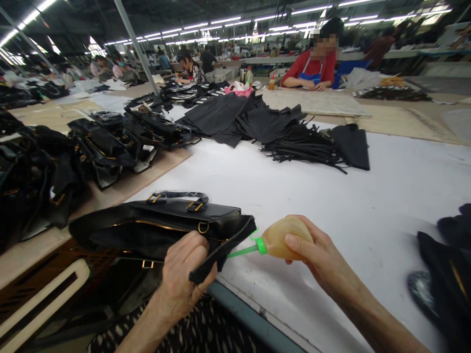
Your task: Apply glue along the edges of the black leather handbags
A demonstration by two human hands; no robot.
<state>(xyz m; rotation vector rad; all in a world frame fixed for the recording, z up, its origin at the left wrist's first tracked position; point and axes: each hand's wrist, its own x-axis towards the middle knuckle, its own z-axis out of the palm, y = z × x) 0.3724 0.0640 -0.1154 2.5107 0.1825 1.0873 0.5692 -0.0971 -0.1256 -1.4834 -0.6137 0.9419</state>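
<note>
A black leather handbag with gold zipper and buckles lies on its side at the near edge of the white table. My left hand grips a black flap at the bag's right end, bending it outward. My right hand holds a tan squeeze bottle with a green nozzle. The nozzle tip touches the inside of the bent flap.
A row of black bags lines the left side. Black fabric pieces and a bundle of straps lie mid-table. More dark pieces sit at the right edge. A person in red and blue works across the table; others sit farther back.
</note>
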